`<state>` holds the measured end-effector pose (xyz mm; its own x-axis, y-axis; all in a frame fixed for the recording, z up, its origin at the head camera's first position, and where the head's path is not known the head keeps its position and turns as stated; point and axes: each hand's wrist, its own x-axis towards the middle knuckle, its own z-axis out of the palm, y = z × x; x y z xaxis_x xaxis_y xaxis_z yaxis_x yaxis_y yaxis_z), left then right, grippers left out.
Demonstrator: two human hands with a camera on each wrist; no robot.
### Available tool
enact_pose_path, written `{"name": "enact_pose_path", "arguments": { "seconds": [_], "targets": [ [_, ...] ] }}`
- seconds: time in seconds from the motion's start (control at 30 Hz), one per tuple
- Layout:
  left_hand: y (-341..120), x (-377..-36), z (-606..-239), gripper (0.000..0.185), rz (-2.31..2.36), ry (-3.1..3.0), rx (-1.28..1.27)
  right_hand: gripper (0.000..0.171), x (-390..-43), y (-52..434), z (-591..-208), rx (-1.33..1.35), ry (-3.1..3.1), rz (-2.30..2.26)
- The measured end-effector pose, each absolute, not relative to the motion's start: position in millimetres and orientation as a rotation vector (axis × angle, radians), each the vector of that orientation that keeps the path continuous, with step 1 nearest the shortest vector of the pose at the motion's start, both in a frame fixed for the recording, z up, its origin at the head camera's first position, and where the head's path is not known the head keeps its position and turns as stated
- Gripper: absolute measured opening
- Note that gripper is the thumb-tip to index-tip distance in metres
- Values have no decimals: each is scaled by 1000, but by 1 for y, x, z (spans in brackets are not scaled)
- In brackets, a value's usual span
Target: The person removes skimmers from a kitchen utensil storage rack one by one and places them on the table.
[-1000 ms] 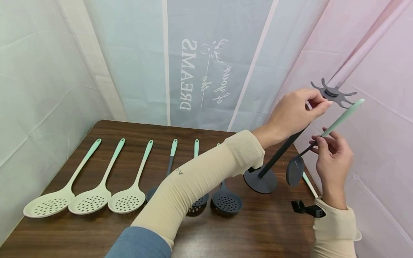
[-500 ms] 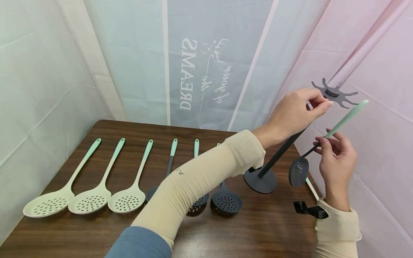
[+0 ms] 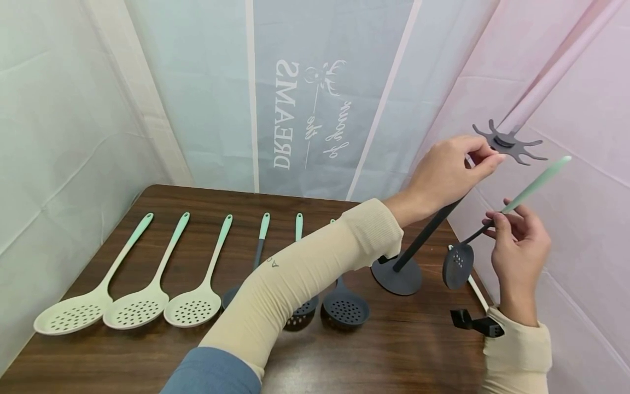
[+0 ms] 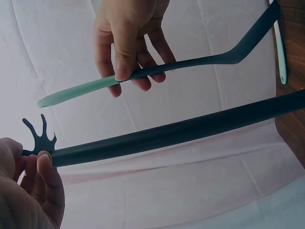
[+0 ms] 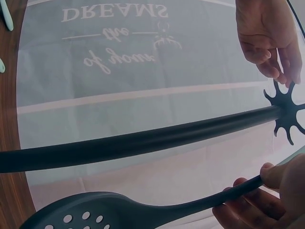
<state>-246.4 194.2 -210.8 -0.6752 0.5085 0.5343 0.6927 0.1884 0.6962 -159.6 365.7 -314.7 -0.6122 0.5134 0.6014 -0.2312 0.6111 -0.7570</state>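
At the upper right in the head view, my left hand pinches one hook of the dark grey utensil stand between thumb and fingers. The stand's hook ring spreads at the top of its pole; its round base is on the table. Beside the pole, my right hand holds a dark grey skimmer by the shaft, just below its mint green handle. The skimmer is in the air and tilted, perforated head low, handle end up near the hooks. The left wrist view shows it side-on, apart from the pole.
Three cream skimmers lie in a row on the left of the wooden table. Several dark grey skimmers follow, partly hidden by my left sleeve. A pale utensil lies at the right edge. Curtains surround the table.
My right hand has moved slightly right and down with the skimmer, drawing it away from the hooks. The skimmer's head has turned, showing more holes. My left hand stays on the stand.
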Motion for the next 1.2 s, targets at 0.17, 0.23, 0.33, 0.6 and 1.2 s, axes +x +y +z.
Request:
{"name": "enact_pose_path", "arguments": {
  "seconds": [0.17,0.23,0.33,0.6,1.2],
  "targets": [
    [193,-247,-210,16,-1488,-2266,-1174,30,-159,369,-317,-239,-1953,1091],
    [193,-247,-210,16,-1490,-2270,-1172,29,-159,371,-317,-244,-1952,1094],
    [193,-247,-210,16,-1488,-2272,-1167,30,-159,373,-318,-258,-1975,1087],
    [192,-248,-209,17,-1481,-2270,-1176,33,-159,378,-320,-330,-2050,1080],
    [192,-247,-209,16,-1464,-2278,-1176,33,-164,389,-335,-470,-2374,812]
  ]
}}
